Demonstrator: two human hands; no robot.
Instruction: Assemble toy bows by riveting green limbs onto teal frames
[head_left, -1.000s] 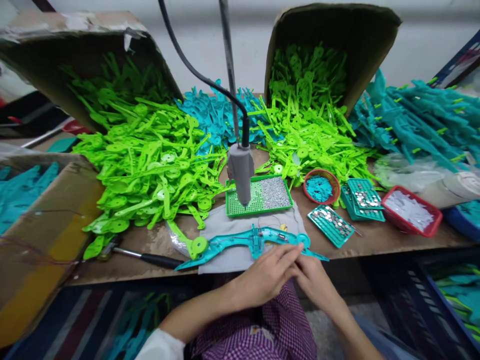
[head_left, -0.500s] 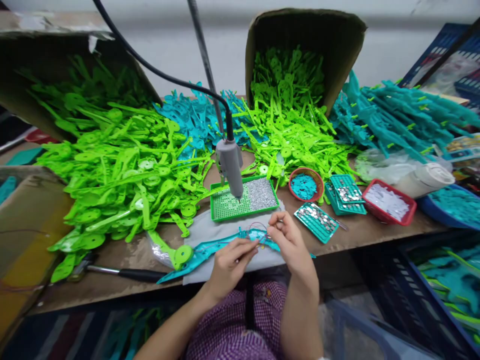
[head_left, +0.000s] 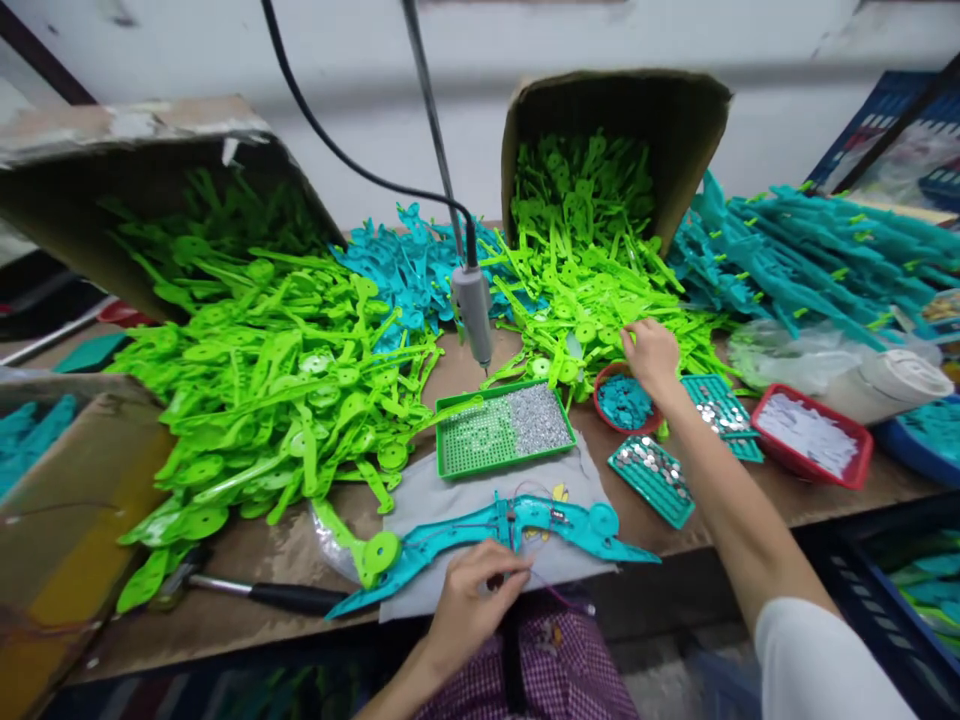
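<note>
A long teal plastic toy part [head_left: 517, 528] with thin wires lies on a grey cloth [head_left: 450, 500] at the table's front edge. My left hand [head_left: 472, 600] rests on its near side, fingers curled against it and the wires. My right hand [head_left: 651, 355] reaches far forward to the pile of bright green parts [head_left: 592, 290], just above a small red basket of teal pieces [head_left: 625, 400]; its fingers are bent down into the pile and what they hold is hidden. A grey electric screwdriver [head_left: 472, 315] hangs on a cable over a green screw tray [head_left: 502, 428].
Two tipped cardboard boxes [head_left: 622, 110] spill green parts [head_left: 285, 350] across the table. Teal parts [head_left: 810, 250] are heaped at the right and back. Teal trays of metal discs [head_left: 651, 465], a red tray of white bits [head_left: 810, 435] and a hammer [head_left: 247, 592] lie near the front.
My right hand has left the teal part and reached forward to the green pile by the red basket. My left hand stayed at the part's near side. The view has shifted.
</note>
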